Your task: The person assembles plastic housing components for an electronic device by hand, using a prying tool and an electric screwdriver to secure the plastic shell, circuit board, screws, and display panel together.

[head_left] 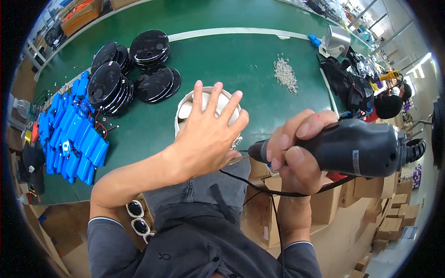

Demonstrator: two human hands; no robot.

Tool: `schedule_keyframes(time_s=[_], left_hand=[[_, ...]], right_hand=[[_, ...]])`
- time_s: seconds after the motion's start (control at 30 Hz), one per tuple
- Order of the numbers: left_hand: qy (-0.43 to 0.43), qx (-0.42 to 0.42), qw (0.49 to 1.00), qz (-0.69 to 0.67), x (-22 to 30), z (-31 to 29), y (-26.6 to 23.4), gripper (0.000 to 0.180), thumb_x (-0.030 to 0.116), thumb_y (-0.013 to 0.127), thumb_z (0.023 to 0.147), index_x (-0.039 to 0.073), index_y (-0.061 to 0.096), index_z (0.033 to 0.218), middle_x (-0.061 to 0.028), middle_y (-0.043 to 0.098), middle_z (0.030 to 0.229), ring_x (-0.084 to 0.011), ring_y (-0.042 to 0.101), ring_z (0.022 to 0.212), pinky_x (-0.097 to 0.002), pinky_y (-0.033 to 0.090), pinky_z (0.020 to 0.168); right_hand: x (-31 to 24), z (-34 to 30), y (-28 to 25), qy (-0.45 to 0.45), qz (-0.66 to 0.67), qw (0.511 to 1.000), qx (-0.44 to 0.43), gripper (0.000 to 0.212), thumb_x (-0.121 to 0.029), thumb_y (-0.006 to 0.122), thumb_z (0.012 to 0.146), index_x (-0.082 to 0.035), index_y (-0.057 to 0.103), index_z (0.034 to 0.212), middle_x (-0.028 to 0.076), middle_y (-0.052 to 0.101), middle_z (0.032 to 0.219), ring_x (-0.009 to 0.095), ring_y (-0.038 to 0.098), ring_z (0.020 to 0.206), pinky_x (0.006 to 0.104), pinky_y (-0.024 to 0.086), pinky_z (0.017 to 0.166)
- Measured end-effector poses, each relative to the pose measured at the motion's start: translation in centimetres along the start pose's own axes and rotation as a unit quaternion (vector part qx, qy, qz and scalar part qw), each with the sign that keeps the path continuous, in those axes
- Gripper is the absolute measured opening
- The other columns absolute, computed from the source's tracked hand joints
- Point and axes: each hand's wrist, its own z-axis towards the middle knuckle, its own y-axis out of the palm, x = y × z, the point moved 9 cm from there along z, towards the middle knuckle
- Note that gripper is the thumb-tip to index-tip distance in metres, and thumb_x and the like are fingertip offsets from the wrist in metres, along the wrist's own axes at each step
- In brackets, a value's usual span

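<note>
My left hand lies spread over a round white housing at the near edge of the green table, its fingers stretched out across the top and the thumb down by the near side. The hand hides much of the housing and its inside. My right hand is wrapped round a black corded electric screwdriver, held level. The screwdriver's tip points left at small metal parts on the housing's near right side, close to my left thumb. Whether the bit touches a screw is too small to tell.
Stacks of glossy black discs stand at the back left. Blue wired battery packs are heaped at the left. Small screws lie in a pile at the right. The screwdriver's black cable loops over my lap. Cardboard boxes stand below.
</note>
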Motion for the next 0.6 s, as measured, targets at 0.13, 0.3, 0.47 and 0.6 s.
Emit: schedule_keyframes(time_s=[0.13,0.3,0.47,0.6], left_hand=[[0.016,-0.001,1.0,-0.01,0.1,0.0,-0.1,0.073,0.039,0.071,0.071,0.005,0.046,0.13,-0.0209,0.033,0.145,-0.0486,0.024,0.135,-0.0696,0.017,0.105],[0.033,-0.024,0.999,-0.018,0.0,-0.2,0.0,0.085,0.032,0.074,0.062,0.005,0.042,0.135,-0.021,0.028,0.148,-0.0489,0.021,0.136,-0.0696,0.015,0.106],[0.049,0.009,0.998,-0.027,0.0,-0.3,-0.3,0.079,0.024,0.073,0.063,0.001,0.042,0.132,-0.0234,0.033,0.144,-0.0495,0.028,0.133,-0.0709,0.021,0.102],[0.048,0.019,0.998,-0.035,0.0,-0.4,-0.5,0.079,0.023,0.073,0.062,0.001,0.043,0.132,-0.0234,0.034,0.143,-0.0496,0.029,0.133,-0.0709,0.022,0.102]], right_hand=[[-0.4,-0.1,-0.1,-0.022,-0.016,1.0,-0.006,0.031,-0.007,0.064,0.076,-0.006,0.043,0.099,0.01,0.051,0.079,0.013,0.047,0.046,0.0297,0.046,0.049],[-0.3,-0.2,0.0,-0.028,-0.027,0.999,-0.023,0.032,-0.005,0.063,0.076,-0.006,0.043,0.1,0.011,0.052,0.078,0.014,0.048,0.046,0.0297,0.047,0.049],[0.8,0.2,0.6,-0.008,-0.054,0.998,-0.044,0.031,-0.003,0.064,0.076,-0.006,0.043,0.099,0.012,0.053,0.077,0.014,0.049,0.048,0.0293,0.048,0.052],[1.5,0.3,0.8,0.002,-0.036,0.999,-0.031,0.03,-0.002,0.063,0.075,-0.006,0.043,0.097,0.013,0.053,0.076,0.014,0.05,0.05,0.029,0.048,0.053]])
